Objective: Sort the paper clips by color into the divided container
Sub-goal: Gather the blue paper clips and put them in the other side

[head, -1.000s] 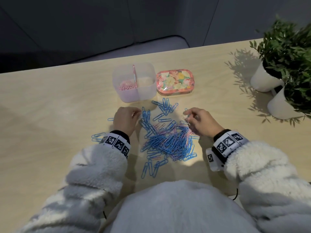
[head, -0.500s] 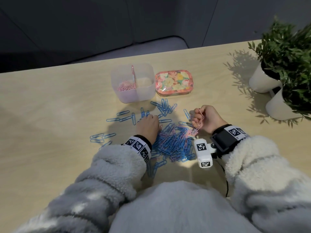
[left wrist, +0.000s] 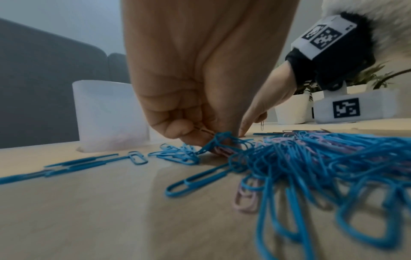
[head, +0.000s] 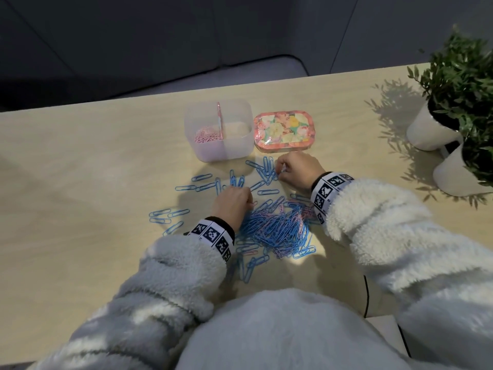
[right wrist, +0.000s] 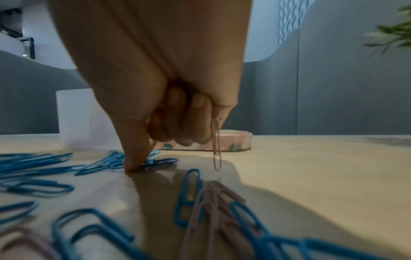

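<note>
A heap of blue and pink paper clips point(head: 277, 225) lies on the table in front of me, with loose blue clips point(head: 202, 186) spread to its left and far side. The translucent divided container point(head: 240, 150) stands beyond; pink clips point(head: 205, 136) fill its left compartment. My left hand point(head: 249, 201) is at the heap's far-left edge, fingers curled, pinching a thin pink clip point(left wrist: 203, 130). My right hand point(head: 280, 170) is lowered among blue clips near the container. It holds pink clips in curled fingers, one dangling point(right wrist: 217, 149), while a fingertip point(right wrist: 133, 165) touches the table.
A floral tin lid point(head: 284, 133) lies just right of the container. Two white pots with green plants point(head: 453, 108) stand at the table's right edge. The table's far edge runs behind the container, with a dark sofa beyond.
My left hand moved right from the loose clips to the heap's edge. My right hand lifted with pink clips, then moved forward and left, down among the blue clips by the container.
</note>
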{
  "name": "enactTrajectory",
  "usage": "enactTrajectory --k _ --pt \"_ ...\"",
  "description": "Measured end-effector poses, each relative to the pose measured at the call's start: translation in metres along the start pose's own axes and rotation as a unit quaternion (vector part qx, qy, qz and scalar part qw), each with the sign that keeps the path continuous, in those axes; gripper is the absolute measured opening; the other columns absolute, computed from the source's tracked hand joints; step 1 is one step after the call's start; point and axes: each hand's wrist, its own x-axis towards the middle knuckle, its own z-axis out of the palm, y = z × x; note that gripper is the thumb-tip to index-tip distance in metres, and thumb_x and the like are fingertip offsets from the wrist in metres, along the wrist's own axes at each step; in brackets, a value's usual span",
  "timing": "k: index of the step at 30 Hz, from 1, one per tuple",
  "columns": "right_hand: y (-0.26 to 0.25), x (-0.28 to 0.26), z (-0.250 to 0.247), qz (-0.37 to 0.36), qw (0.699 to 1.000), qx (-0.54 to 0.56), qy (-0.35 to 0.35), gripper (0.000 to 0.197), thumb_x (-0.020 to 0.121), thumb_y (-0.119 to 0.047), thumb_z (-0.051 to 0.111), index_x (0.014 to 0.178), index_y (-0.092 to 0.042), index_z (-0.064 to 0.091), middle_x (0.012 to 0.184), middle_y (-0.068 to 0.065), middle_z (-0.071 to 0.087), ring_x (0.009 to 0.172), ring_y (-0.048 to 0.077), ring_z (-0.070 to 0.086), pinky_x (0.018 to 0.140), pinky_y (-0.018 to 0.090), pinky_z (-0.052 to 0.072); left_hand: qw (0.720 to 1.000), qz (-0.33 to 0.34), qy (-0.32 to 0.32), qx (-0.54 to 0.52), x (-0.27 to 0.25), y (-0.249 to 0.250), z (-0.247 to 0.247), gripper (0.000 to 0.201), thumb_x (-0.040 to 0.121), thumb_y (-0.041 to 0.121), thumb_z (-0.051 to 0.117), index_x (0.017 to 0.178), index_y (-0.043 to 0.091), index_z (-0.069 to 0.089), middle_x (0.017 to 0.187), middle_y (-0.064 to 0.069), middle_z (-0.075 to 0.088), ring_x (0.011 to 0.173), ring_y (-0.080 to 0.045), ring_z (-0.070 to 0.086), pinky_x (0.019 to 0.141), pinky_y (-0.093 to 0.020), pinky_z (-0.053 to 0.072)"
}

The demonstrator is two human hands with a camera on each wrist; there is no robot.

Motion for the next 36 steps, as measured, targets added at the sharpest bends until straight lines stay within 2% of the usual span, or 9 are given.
enactTrajectory --k 4,7,10,15,20,23,26,32,36 --pt "0.006 0.002 0.000 -0.008 0.998 0.025 -0.051 0.003 0.083 -0.015 0.057 0.082 -0.016 0.059 0.089 0.002 0.065 0.089 0.026 0.061 0.071 0.030 0.043 0.998 0.020 0.002 0.055 -0.003 0.004 0.003 0.022 0.095 0.019 0.045 0.107 0.005 0.056 0.111 -0.013 0.062 0.110 -0.029 0.050 0.083 -0.037 0.045" --pt "0.018 0.001 -0.014 0.037 0.995 0.080 0.038 0.012 0.088 -0.016 0.049 0.087 -0.013 0.061 0.090 0.004 0.067 0.080 0.025 0.061 0.071 0.030 0.047 0.998 0.012 -0.023 0.055 0.000 0.008 0.005 0.021 0.094 0.010 0.042 0.108 0.000 0.053 0.113 -0.017 0.060 0.109 -0.031 0.052 0.087 -0.039 0.047" --pt "0.029 -0.002 -0.023 0.059 0.993 0.017 0.098 0.018 0.081 -0.017 0.054 0.094 -0.023 0.063 0.103 0.005 0.068 0.093 0.030 0.061 0.078 0.033 0.045 0.998 -0.002 -0.056 0.028 0.001 0.010 0.002 0.020 0.092 0.009 0.046 0.105 -0.003 0.055 0.111 -0.019 0.060 0.105 -0.033 0.056 0.086 -0.039 0.047" --pt "0.017 -0.004 -0.017 -0.053 0.993 -0.105 -0.002 0.033 0.088 -0.013 0.051 0.116 -0.023 0.064 0.111 0.007 0.068 0.104 0.029 0.061 0.082 0.035 0.047 0.997 0.019 -0.073 -0.009 0.000 0.010 -0.003 0.019 0.092 0.010 0.047 0.100 -0.005 0.057 0.107 -0.021 0.062 0.100 -0.035 0.057 0.086 -0.041 0.046" --pt "0.016 -0.001 -0.011 -0.065 0.986 -0.150 -0.026 0.018 0.087 -0.018 0.058 0.101 -0.022 0.068 0.108 0.005 0.069 0.104 0.028 0.062 0.080 0.034 0.048 0.992 0.028 0.023 -0.119 -0.009 -0.001 -0.009 0.016 0.091 0.014 0.050 0.094 0.000 0.057 0.094 -0.013 0.062 0.088 -0.027 0.056 0.077 -0.035 0.044" --pt "0.018 -0.006 -0.008 -0.065 0.987 -0.140 -0.032 0.011 0.088 -0.016 0.054 0.079 -0.019 0.058 0.084 0.005 0.063 0.089 0.030 0.061 0.065 0.030 0.039 0.960 -0.006 0.079 -0.268 -0.003 -0.012 -0.025 0.010 0.089 0.015 0.055 0.084 0.006 0.057 0.074 -0.003 0.057 0.068 -0.017 0.053 0.063 -0.024 0.043" --pt "0.023 -0.007 -0.004 -0.054 0.991 -0.107 -0.056 0.010 0.087 -0.015 0.051 0.077 -0.017 0.051 0.078 0.005 0.056 0.078 0.029 0.056 0.062 0.030 0.035 0.902 -0.043 0.111 -0.415 0.006 -0.020 -0.051 0.013 0.089 0.011 0.057 0.076 0.011 0.057 0.065 0.002 0.055 0.055 -0.003 0.052 0.050 -0.006 0.038" --pt "-0.006 0.010 -0.028 -0.059 0.992 0.098 -0.053 0.018 0.088 -0.016 0.053 0.073 -0.006 0.053 0.069 0.008 0.051 0.067 0.020 0.049 0.065 0.041 0.046 0.768 -0.088 0.102 -0.626 0.013 -0.041 -0.085 0.021 0.090 0.010 0.054 0.070 0.011 0.061 0.056 0.003 0.060 0.051 -0.005 0.055 0.052 -0.012 0.048" --pt "-0.082 0.037 -0.069 -0.085 0.947 0.308 0.024 0.023 0.084 -0.010 0.059 0.064 -0.013 0.047 0.055 -0.002 0.035 0.047 0.008 0.034 0.047 0.024 0.033 0.752 -0.105 0.110 -0.641 0.010 -0.051 -0.084 0.020 0.090 0.008 0.053 0.072 0.009 0.060 0.055 0.002 0.060 0.050 -0.005 0.055 0.052 -0.012 0.050"
